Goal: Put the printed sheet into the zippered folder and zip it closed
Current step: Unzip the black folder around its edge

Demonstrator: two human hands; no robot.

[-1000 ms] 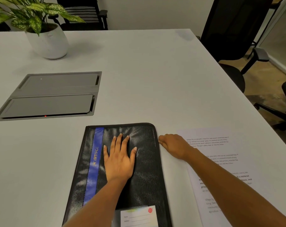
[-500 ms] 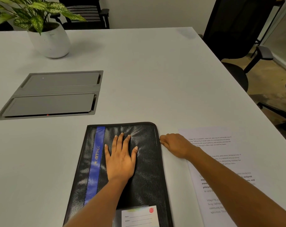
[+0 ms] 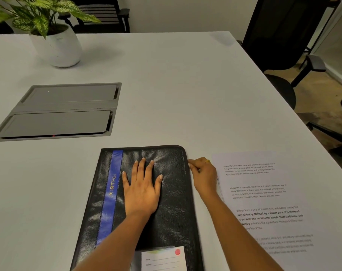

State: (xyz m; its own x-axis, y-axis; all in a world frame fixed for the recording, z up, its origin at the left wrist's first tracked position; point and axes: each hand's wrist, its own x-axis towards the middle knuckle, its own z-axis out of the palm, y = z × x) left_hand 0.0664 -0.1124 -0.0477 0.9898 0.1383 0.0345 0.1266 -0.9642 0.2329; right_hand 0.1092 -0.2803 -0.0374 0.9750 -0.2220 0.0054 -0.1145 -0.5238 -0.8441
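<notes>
Where the white table (image 3: pixel 185 85) fills most of the frame, the black folder (image 3: pixel 172 212) lies flat in the lower middle, its cover down and its long side running away from the viewer. A blue stripe (image 3: pixel 112 192) with gold lettering runs along its left part. The sheet (image 3: pixel 273 192) lies flat on the table at the lower right, outside the folder and just beside its right edge, with a strip of bare table between them. Its printed paragraphs face up.

A grey hatch (image 3: pixel 62 110) is set into the table at the middle left. A dark chair (image 3: pixel 279 36) stands off the table's edge at the upper right, and a white pot (image 3: pixel 58 47) with a leafy plant sits at the upper left.

The left hand (image 3: pixel 141 190) rests palm down on the middle of the folder's cover, fingers straight and spread wide. The right hand (image 3: pixel 204 177) sits between folder and sheet, its wrist crossing the sheet's left margin. Its fingers are curled and pinch at the folder's right edge just below the upper right corner. What they pinch there is too small to make out.

A white label (image 3: pixel 164 259) with a red dot lies on the folder's near end at the bottom edge. A gold ring (image 3: pixel 207 161) shows on the right hand.
</notes>
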